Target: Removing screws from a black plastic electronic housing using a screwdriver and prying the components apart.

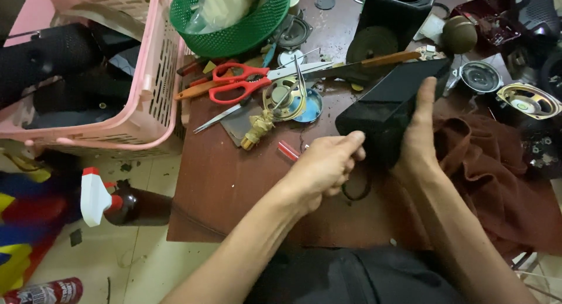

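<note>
Black box (386, 113) held between both hands.

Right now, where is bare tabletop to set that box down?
Bare brown wooden tabletop lies near-left, between the red-handled scissors and the front edge, left of the left hand. Crowded: the far side around the round metal speaker driver; the maroon cloth covers the right.

The black box (391, 108) under my fingers (351, 141) looks matt, slightly dusty plastic. The table (222, 187) is smooth reddish-brown wood, scuffed. At three o'clock lies a soft, creased maroon cloth (486, 169). At ten o'clock, glossy red plastic scissor handles (237, 81) with bright metal blades; a shiny metal speaker frame (287, 99) beside them
</note>
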